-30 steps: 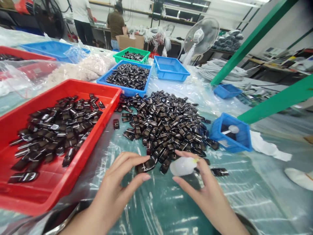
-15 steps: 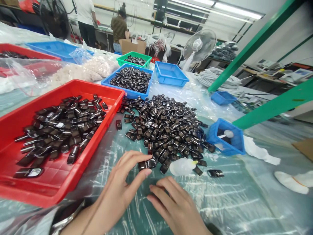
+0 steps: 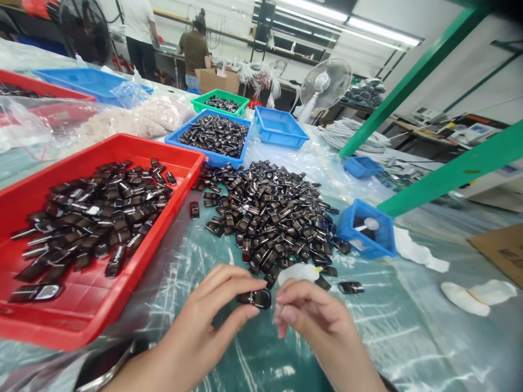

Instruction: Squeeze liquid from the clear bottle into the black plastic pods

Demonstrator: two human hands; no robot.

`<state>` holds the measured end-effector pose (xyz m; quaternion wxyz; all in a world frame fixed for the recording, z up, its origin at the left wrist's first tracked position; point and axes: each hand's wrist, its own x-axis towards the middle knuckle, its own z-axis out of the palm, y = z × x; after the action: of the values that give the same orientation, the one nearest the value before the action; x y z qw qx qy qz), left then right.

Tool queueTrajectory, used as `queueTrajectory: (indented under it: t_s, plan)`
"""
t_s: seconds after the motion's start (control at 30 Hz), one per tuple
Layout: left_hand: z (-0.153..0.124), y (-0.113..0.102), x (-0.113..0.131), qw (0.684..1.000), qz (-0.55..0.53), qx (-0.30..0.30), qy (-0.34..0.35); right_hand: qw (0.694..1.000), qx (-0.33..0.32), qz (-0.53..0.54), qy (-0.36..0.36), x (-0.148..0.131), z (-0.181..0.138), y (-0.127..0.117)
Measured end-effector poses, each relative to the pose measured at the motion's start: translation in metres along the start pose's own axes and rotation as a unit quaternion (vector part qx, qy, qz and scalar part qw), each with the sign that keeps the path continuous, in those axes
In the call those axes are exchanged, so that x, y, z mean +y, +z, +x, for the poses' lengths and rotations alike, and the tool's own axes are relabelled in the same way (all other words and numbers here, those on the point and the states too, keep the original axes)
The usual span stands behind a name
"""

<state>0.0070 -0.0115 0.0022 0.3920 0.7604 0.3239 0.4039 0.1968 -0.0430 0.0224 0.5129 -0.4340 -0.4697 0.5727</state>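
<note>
My left hand (image 3: pixel 208 310) grips a small glossy dark-brown plastic piece (image 3: pixel 258 298) between thumb and fingers, just above the table. Close by on the right, my right hand (image 3: pixel 316 318) has its thumb and fingertips pinched together; whatever they hold, if anything, is too small to make out. Beyond both hands lies a heap of similar dark pieces (image 3: pixel 278 218). A white squeeze bottle with a yellowish tip (image 3: pixel 300 272) lies on its side at the heap's near edge, partly hidden by my right hand. One loose piece (image 3: pixel 350 287) rests to its right.
A red tray (image 3: pixel 137 291) of dark pieces stands at left. Behind the heap are a filled blue tray (image 3: pixel 174 137) and another blue tray (image 3: pixel 281 136). A small blue bin (image 3: pixel 370 247) with a white scoop sits right, beside green posts (image 3: pixel 453 174). Two people work far back.
My left hand has brought the dark piece slightly nearer and to the right. My right hand has risen towards it, its fingers now pinched, covering part of the bottle.
</note>
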Motion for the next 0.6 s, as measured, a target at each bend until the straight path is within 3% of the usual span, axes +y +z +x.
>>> queueTrajectory:
  t_s: [0.1,0.27,0.47,0.6]
  plan:
    - [-0.003,0.001,0.0,1.0,-0.012,-0.013,0.017,0.995,-0.014,0.066,0.069,-0.003,0.0,0.001]
    - [-0.004,0.002,0.0,0.999,-0.024,-0.022,0.025,0.984,-0.043,0.121,0.124,-0.006,0.001,0.002]
    - [0.003,-0.005,0.001,0.994,-0.011,-0.047,0.095,0.974,-0.083,0.141,0.154,0.008,0.006,0.001]
    - [0.006,-0.007,0.01,0.984,0.047,-0.025,0.169,0.981,-0.092,0.109,0.135,0.017,0.005,0.002]
